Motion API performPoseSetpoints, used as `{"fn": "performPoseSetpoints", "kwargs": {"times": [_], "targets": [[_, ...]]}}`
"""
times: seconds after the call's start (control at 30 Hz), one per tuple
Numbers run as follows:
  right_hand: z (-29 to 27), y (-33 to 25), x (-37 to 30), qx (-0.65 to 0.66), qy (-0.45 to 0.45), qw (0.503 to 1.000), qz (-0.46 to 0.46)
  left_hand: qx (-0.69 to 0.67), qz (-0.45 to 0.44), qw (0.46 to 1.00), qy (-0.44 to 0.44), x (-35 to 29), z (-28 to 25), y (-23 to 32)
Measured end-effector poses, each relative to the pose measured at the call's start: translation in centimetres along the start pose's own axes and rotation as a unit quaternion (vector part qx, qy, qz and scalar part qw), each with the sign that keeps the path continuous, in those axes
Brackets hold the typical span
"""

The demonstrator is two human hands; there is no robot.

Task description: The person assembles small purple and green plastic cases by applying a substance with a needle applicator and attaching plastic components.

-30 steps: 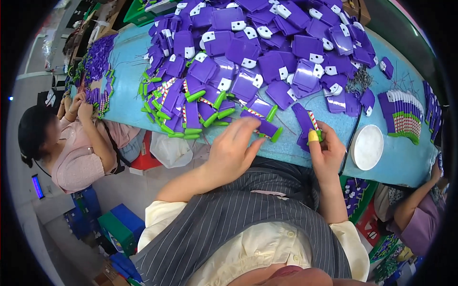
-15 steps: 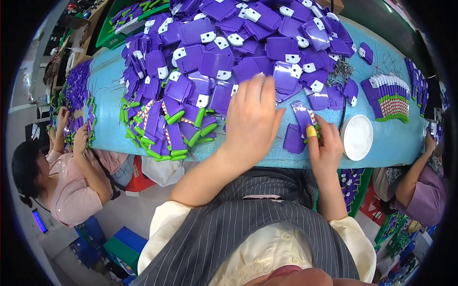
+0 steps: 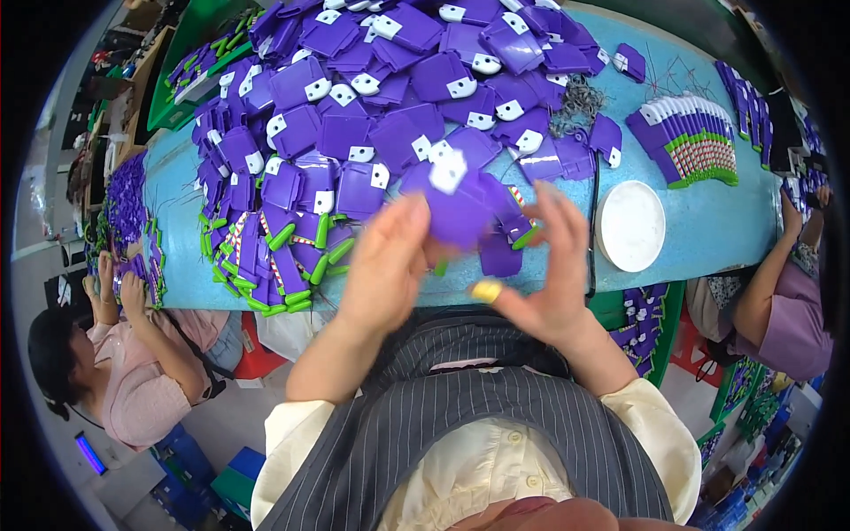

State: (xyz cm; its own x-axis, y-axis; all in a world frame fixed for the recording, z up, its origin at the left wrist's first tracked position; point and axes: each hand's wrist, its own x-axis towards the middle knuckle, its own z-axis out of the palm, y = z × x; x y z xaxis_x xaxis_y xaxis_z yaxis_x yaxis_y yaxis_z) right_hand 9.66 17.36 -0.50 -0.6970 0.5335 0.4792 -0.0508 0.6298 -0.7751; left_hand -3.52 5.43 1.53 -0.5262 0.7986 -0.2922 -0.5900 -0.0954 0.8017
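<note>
The counter (image 3: 699,232) is light blue, its far side bending with the lens. A heap of purple cases (image 3: 345,133) with white corners covers its middle, and green-ended strips (image 3: 274,257) lie in a cluster at the heap's near left edge. Right of the heap are a tangle of dark wire (image 3: 577,104), a neat fan (image 3: 691,146) of purple, white and green pieces, and a round white dish (image 3: 631,227) beside a dark cord (image 3: 594,190).

Over the near part of the counter, the left hand (image 3: 386,261) is clamped on a case (image 3: 456,205), blurred, its white corner pointing away from the person. The right hand (image 3: 551,265), a yellow cover (image 3: 486,291) on its thumb, has its thumb and fingers spread apart beside a striped piece (image 3: 512,217).

A green bin (image 3: 173,102) stands at the upper left. A co-worker in pink (image 3: 150,380) sits at the left, another in purple (image 3: 788,327) at the right. Below the counter, a red stool (image 3: 257,356) stands on the grey floor (image 3: 235,420).
</note>
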Motion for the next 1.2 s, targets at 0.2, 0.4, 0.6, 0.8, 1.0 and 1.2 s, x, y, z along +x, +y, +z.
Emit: {"fn": "performPoseSetpoints", "kwargs": {"times": [0.2,0.4,0.6,0.8,1.0,1.2], "targets": [[0.1,-0.4,-0.8,0.000,-0.141,0.985,-0.100,-0.226,-0.189,0.953,-0.070,-5.5,-0.4,-4.2],[0.0,-1.2,-0.5,-0.020,-0.223,0.974,-0.043,0.428,0.066,0.893,-0.126,-5.8,-2.4,-2.4],[2.1,-1.3,0.8,-0.009,-0.195,0.979,-0.055,0.522,0.135,0.842,0.035,-5.7,-3.1,-2.3],[3.5,-0.4,3.1,-0.117,-0.106,0.984,-0.079,-0.018,-0.123,0.991,0.051,-7.8,-5.3,-1.1],[4.7,-0.7,-0.7,-0.123,-0.278,0.953,0.019,0.059,-0.060,0.996,0.039,-9.3,-5.9,-2.3],[-0.2,-0.8,-2.8,-0.017,-0.044,0.998,-0.036,-0.052,-0.011,0.995,0.084,-8.1,-4.6,-2.9]]}}
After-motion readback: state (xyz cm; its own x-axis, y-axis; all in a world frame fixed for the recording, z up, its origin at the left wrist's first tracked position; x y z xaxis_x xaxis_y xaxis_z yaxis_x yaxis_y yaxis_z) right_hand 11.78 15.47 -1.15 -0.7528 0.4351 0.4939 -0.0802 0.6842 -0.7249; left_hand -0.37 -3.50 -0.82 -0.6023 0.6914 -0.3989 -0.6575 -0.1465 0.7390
